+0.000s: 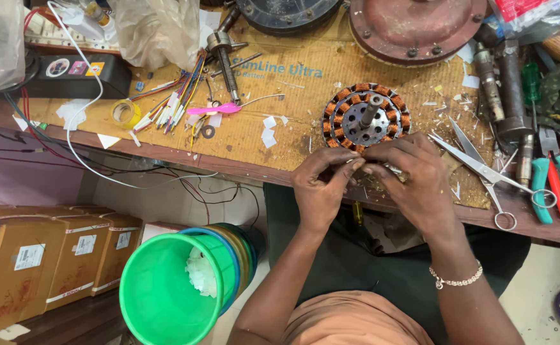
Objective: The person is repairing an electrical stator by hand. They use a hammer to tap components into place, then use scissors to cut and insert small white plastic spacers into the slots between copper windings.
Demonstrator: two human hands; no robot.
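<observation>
A round motor stator (pixel 364 117) with copper windings and a central steel shaft lies on the cardboard-covered workbench (pixel 280 131). My left hand (pixel 320 188) and my right hand (pixel 414 179) meet at the stator's near edge, fingertips pinched together on something small and pale that I cannot make out. The right hand also seems to hold a small metal piece; what it is stays hidden under the fingers. A bead bracelet sits on my right wrist.
Scissors (pixel 478 167) lie right of the stator, with pliers (pixel 555 185) and screwdrivers at the far right. A pink tool (pixel 213 109), loose wires (pixel 171 105) and a tape roll (pixel 125 114) lie left. Stacked green buckets (pixel 178 281) and cardboard boxes (pixel 50 262) stand below.
</observation>
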